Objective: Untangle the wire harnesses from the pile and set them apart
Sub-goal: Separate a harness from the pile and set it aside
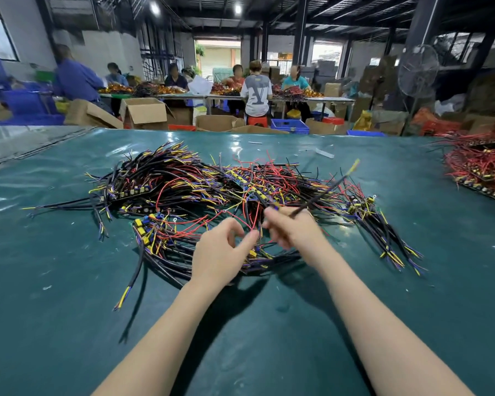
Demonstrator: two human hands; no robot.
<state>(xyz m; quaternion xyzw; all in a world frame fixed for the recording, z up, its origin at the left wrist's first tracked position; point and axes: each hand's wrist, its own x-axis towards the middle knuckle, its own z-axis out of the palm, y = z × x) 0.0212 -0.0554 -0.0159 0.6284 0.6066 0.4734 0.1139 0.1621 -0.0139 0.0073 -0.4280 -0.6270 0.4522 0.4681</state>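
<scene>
left hand point(220, 252) over pile point(183, 184) | right hand point(292, 227), blurred, seemingly grips harness point(323, 192)

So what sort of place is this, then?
Most likely a wire-harness assembly workshop: a tangled pile of harnesses on a green table, people sorting similar wires at tables behind, cardboard boxes around.

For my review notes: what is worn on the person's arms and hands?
The left hand and right hand are ungloved; the left forearm and right forearm are bare, no sleeve in frame, and no watch or wristband shows. The right hand is motion-blurred, so a ring there cannot be excluded.
</scene>
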